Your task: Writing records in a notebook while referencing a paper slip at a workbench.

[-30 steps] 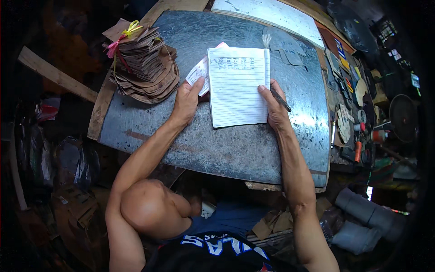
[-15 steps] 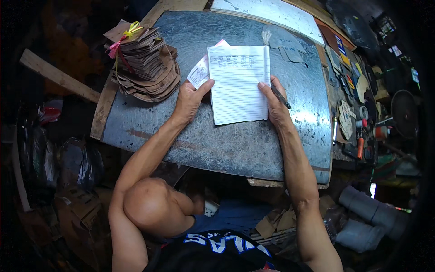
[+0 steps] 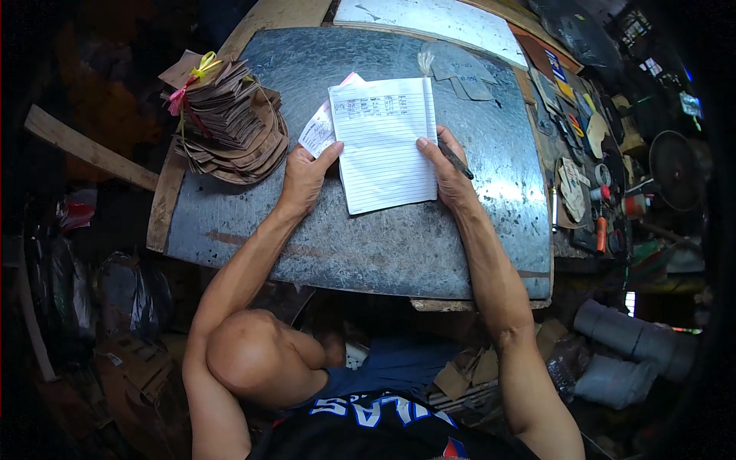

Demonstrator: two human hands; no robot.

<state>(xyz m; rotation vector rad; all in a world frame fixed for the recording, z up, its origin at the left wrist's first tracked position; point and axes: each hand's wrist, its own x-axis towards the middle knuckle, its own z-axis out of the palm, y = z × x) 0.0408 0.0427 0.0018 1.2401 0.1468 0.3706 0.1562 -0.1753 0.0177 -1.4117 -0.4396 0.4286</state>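
Note:
A lined notepad [image 3: 387,157] is held up over the worktable, with rows of handwriting near its top. My left hand [image 3: 305,178] is closed on its left edge, thumb on the page. Behind that edge a small written paper slip [image 3: 317,133] pokes out by the same hand, with a pinkish paper corner above it. On the right edge my right hand [image 3: 452,170] is closed too, thumb on the page. A dark pen [image 3: 456,159] lies along that hand's fingers.
Bundled brown cut pieces [image 3: 230,126], tied with yellow and pink ribbon, stand on the metal-topped worktable [image 3: 368,261] at left. Flat grey templates [image 3: 462,73] lie behind the notepad. Tools, including an orange-handled one [image 3: 601,234], crowd the right side. A white board [image 3: 437,21] lies at the back.
The whole view has shifted a little, so the table, notepad and hands appear farther left. Both hands keep the same hold on the notepad.

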